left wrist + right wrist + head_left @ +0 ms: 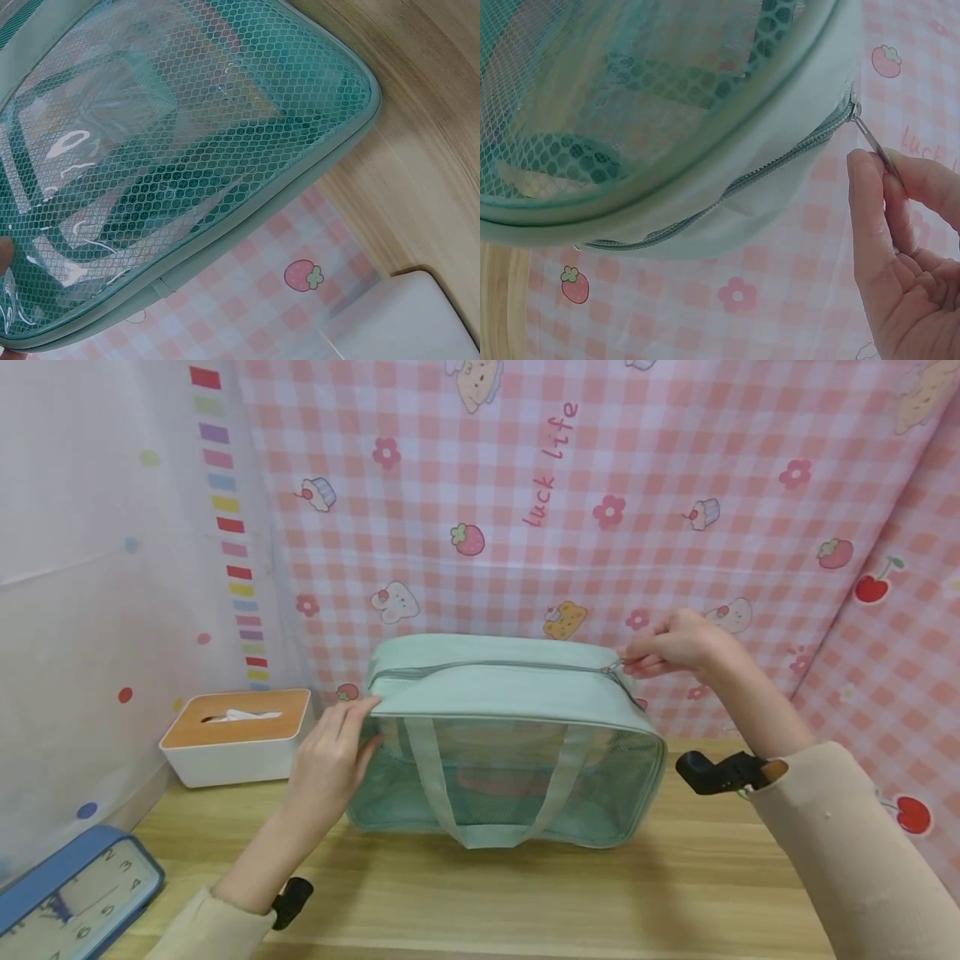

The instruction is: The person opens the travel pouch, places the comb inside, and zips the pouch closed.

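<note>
A mint-green bag with mesh and clear front panels stands upright on the wooden table, its two strap handles hanging down the front. A zipper runs along its top. My right hand pinches the metal zipper pull between thumb and fingers, near the top right end of the bag. My left hand grips the bag's top left corner, with the thumb at the front and the fingers over the top edge. Through the mesh show clear, green-edged pouches; what they hold is unclear.
A white tissue box with a wooden lid stands at the back left. A blue-framed clock lies at the front left. Pink checked cloth hangs close behind the bag. Bare wooden tabletop lies in front.
</note>
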`<state>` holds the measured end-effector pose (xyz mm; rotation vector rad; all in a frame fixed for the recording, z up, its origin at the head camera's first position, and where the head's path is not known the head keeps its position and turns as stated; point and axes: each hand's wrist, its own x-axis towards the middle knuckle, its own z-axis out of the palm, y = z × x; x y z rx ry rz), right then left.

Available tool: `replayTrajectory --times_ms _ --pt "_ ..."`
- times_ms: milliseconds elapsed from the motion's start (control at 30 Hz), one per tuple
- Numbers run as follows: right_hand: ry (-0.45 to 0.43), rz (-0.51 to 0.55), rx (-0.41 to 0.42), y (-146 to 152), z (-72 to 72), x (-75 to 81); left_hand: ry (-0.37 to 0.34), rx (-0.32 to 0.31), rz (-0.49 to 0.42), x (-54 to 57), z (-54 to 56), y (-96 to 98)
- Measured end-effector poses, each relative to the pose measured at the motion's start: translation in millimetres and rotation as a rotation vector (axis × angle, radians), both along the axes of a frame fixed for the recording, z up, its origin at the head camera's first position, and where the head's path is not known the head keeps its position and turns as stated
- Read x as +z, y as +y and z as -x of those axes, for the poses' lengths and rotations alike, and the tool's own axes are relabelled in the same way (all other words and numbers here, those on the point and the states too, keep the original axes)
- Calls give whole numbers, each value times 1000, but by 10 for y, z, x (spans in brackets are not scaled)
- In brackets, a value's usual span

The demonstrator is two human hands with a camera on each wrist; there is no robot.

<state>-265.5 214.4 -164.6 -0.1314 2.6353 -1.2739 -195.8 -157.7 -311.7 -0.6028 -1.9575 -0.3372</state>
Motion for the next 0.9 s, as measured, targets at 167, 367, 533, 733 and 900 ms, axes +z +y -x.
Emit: replayTrajectory --times_ms 167,367,533,733,900 --pt "-12 9 6 45 5 -12 4 -1 3 2 6 -5" --pt "-39 4 9 117 10 -65 0 2 7 -6 5 -13" --pt "-13 -46 4 186 11 -111 5 4 6 -3 14 -11" --pt "-25 -115 -10 248 13 -158 11 5 3 -7 16 -10" --pt "-56 -48 -5 277 27 -215 2 2 0 -12 2 -17"
